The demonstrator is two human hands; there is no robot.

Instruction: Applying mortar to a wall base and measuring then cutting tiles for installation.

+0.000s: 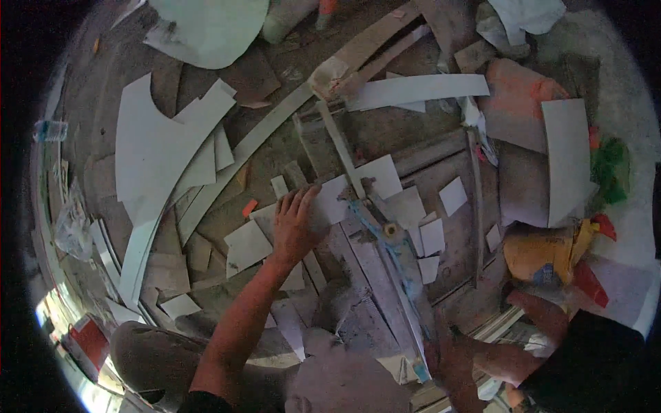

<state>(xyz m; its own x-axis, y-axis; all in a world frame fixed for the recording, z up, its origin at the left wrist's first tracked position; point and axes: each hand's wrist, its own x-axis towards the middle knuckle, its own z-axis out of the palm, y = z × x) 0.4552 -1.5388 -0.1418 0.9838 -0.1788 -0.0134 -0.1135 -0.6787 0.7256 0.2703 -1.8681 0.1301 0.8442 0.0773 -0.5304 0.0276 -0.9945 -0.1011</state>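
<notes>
My left hand (pixel 296 219) lies on a white flat board (pixel 332 201), fingers stretched out and a little apart, pressing on its top. The board's right end lies under a long narrow bar (pixel 392 258) with blue marks and a round nut-like part. A thin strip (pixel 339 148) runs from the bar's far end toward the back. At the bar's near end, low on the right, what looks like my right hand (pixel 447 354) is dark and blurred. Its fingers cannot be made out. Bare skin and black cloth (pixel 585 365) show beside it; whose they are is unclear.
Large curved white offcuts (pixel 148 148) lie at the left, and smaller white pieces (pixel 432 236) are scattered right of the bar. A curved white strip (pixel 420 88) lies beyond. Along the right are a yellow bag (pixel 540 255), a white panel (pixel 568 162) and green plastic (pixel 611 168).
</notes>
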